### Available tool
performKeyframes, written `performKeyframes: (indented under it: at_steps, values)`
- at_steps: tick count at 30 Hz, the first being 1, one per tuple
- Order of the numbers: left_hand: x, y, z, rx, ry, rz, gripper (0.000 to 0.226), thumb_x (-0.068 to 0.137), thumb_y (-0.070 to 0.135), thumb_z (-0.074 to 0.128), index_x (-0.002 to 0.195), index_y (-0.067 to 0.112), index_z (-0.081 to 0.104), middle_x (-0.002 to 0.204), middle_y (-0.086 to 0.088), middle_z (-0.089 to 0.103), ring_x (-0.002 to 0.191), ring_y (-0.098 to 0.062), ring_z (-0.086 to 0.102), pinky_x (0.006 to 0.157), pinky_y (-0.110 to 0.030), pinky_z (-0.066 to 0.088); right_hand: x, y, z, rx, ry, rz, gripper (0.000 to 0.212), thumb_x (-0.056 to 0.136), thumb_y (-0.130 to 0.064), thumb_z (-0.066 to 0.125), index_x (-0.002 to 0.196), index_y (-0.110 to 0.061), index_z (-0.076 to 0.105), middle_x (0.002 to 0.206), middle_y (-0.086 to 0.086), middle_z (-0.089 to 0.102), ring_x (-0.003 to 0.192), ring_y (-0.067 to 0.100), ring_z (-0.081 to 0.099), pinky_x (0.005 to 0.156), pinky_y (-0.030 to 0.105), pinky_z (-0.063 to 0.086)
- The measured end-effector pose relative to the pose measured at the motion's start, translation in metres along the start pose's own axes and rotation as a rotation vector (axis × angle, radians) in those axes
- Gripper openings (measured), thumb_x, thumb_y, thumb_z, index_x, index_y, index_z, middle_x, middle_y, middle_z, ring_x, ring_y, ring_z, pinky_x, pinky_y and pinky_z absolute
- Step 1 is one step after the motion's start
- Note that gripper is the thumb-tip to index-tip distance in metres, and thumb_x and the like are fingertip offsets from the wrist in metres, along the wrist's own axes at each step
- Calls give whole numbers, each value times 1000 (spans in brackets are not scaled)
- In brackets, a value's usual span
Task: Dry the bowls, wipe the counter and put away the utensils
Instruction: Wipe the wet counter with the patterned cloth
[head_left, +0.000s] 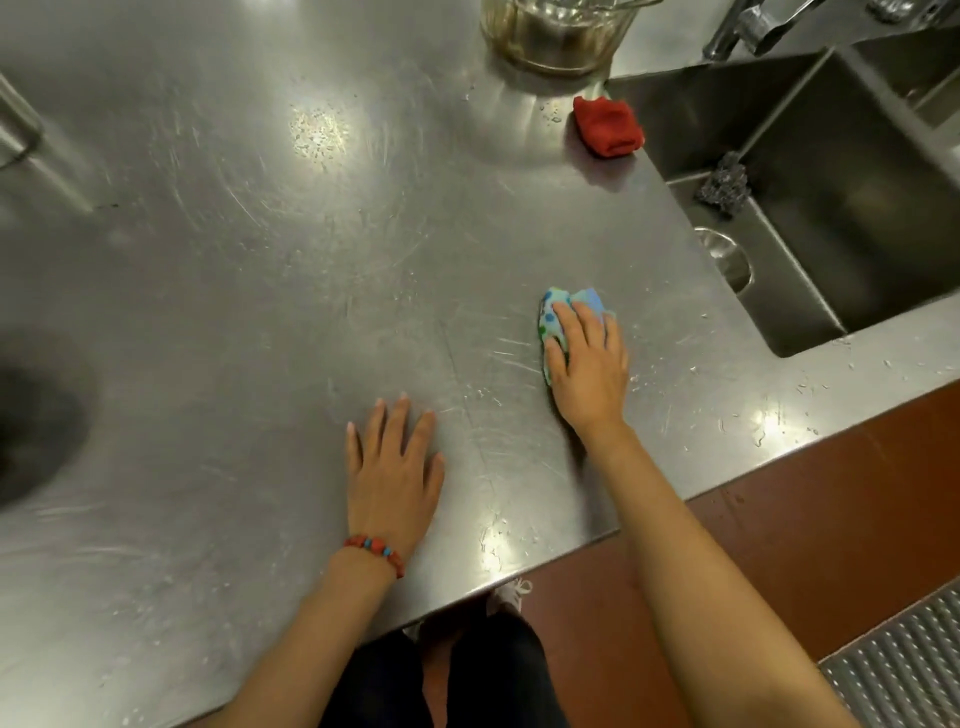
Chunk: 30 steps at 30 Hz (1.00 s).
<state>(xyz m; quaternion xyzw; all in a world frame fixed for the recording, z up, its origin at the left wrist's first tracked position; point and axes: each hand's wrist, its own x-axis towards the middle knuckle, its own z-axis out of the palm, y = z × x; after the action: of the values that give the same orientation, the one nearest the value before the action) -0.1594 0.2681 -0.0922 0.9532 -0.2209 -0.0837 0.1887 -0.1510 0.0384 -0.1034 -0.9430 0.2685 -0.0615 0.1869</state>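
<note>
My right hand presses a bunched blue-green dotted cloth flat onto the scratched steel counter, fingers curled over it. Most of the cloth is hidden under the palm. My left hand lies flat on the counter to the left, fingers spread, holding nothing; a red bead bracelet is on its wrist. A large glass bowl stands at the far edge of the counter, partly cut off by the frame.
A folded red cloth lies near the sink's corner. The steel sink is sunk at the right, with a steel scourer on its ledge and a tap behind. Water drops dot the front edge. A dark round opening sits far left.
</note>
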Motion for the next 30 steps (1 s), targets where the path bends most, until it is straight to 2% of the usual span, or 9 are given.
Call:
performKeyframes:
  at_steps: [4,7,10,14,19,23,25,28,30]
  values:
    - [19,15,2,-22,13,-107,44,83,14,63,125,5,53,138,-22,44,131,-43,33,107,-60,18,-44,7,-5,10,-74,-313,44,93,-40,35,133,-25,47,142,1,46,135,33,33,101,44,33]
    - [28,27,5,-26,37,-178,42,81,13,65,122,5,56,135,-23,48,127,-45,38,104,-63,23,-17,24,-13,-17,-155,-502,42,92,-38,39,130,-24,51,138,1,50,129,32,43,99,43,38]
    - [29,32,7,17,76,-201,41,80,21,55,117,4,60,129,-24,53,119,-48,46,96,-68,30,41,19,-11,-30,-138,-427,40,93,-33,45,133,-25,47,142,0,44,132,30,36,103,40,31]
    - [29,30,8,13,72,-214,56,84,37,29,123,8,55,136,-19,48,128,-42,39,104,-60,25,62,-7,-2,-13,-111,-272,42,94,-32,43,136,-25,42,146,0,38,137,32,25,106,42,23]
    - [28,21,7,-38,144,-358,42,91,24,48,129,9,49,142,-17,40,134,-36,31,110,-54,18,-18,-26,7,-45,-150,-691,38,88,-35,48,124,-27,56,132,-2,57,122,31,51,91,40,44]
    - [25,6,1,-20,186,-454,42,90,19,54,130,8,48,142,-19,39,134,-37,30,109,-56,19,-16,-32,10,7,-251,-920,40,88,-36,47,125,-27,56,132,-3,57,120,27,53,90,38,48]
    - [26,0,-1,-2,182,-469,43,89,17,55,130,8,47,143,-18,38,135,-37,29,109,-55,19,15,-32,12,-32,-224,-902,40,89,-37,49,126,-26,55,134,0,55,122,28,51,94,36,44]
    - [26,-3,-2,14,163,-459,44,88,17,55,130,8,47,143,-18,39,135,-37,30,109,-55,19,78,-41,15,-47,-240,-607,43,94,-36,44,136,-27,42,147,1,38,135,31,31,107,40,28]
    - [26,-5,-1,20,163,-446,44,87,16,57,129,8,48,141,-19,41,133,-39,32,108,-56,21,106,-50,18,-11,-187,-444,43,95,-34,41,138,-26,39,148,1,36,137,32,24,108,43,23]
